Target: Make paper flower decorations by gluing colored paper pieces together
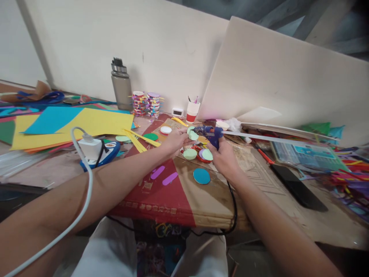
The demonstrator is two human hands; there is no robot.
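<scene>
glue gun at a green disc

a blue paper disc (pixel 201 176) lies nearest, on the flattened cardboard box (pixel 178 198). just beyond, the right hand (pixel 226 159) grips a blue glue gun (pixel 211 134), its nozzle at the pale green disc (pixel 192 134) pinched in the left hand (pixel 174 141). a grey water bottle (pixel 121 85) stands behind.

Your head camera looked forward and down from above your lap, facing the bench (pixel 331 227) and the wall (pixel 173 50) at 12 o'clock. It sat close: your left hand (pixel 175 140) and right hand (pixel 226 159) met just above centre, with forearms entering from 7 and 5 o'clock.
</scene>
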